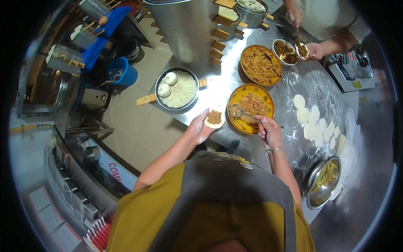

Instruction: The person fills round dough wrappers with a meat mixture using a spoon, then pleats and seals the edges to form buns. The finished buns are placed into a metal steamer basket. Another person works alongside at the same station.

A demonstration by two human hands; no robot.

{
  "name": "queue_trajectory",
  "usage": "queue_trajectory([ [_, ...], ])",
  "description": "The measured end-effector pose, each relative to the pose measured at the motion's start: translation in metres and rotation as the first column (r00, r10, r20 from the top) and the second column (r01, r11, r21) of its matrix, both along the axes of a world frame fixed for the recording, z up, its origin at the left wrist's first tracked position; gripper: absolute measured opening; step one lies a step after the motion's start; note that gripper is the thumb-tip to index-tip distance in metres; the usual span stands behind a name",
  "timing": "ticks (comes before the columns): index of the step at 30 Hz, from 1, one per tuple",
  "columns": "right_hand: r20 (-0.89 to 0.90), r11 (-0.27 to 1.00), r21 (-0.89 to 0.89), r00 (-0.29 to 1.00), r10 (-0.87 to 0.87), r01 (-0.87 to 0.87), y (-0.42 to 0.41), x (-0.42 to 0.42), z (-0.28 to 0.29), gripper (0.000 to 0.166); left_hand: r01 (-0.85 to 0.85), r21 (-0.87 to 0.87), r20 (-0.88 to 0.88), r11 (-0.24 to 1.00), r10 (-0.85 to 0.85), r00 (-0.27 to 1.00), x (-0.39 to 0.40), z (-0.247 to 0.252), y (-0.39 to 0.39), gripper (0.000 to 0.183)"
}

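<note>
A round dough wrapper (219, 123) rests in my left hand (198, 126), with a lump of meat filling (214, 116) on it. My right hand (270, 129) grips a metal spoon (248, 117), whose bowl lies in the minced filling of a yellow patterned bowl (233, 123). Left of that, a round steamer (157, 100) lined with a woven mat (184, 89) holds two shaped buns (167, 84). Several floured dough rounds (318, 130) lie spread on the steel table to the right of my right hand.
Another filling bowl (261, 65) stands farther back. Across the table, a co-worker's hands (315, 51) hold a filled wrapper and a spoon beside a white bowl (284, 52). Tall stacked steamers (185, 31) rise at the back. A steel bowl of chopped vegetables (324, 182) tilts at right, near a scale (351, 69).
</note>
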State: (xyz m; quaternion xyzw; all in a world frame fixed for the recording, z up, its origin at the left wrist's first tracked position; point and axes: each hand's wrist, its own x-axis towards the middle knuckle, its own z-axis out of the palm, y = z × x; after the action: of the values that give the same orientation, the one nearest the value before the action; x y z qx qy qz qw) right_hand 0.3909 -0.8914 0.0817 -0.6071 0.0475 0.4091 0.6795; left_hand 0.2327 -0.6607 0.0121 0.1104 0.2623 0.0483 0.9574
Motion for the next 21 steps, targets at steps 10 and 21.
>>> queue_trajectory([
  [10, 0.838, 0.94, -0.302, 0.426, 0.341, -0.158, 0.012, -0.035, 0.062, 0.018, 0.076, -0.205, 0.145, 0.976, -0.047, 0.988, 0.046, 0.041, -0.013, 0.054],
  [21, 0.781, 0.974, -0.221, 0.588, 0.212, -0.058, -0.006, -0.027, 0.069, 0.019, 0.067, -0.065, 0.142, 0.996, -0.057, 0.988, 0.055, 0.038, -0.018, 0.039],
])
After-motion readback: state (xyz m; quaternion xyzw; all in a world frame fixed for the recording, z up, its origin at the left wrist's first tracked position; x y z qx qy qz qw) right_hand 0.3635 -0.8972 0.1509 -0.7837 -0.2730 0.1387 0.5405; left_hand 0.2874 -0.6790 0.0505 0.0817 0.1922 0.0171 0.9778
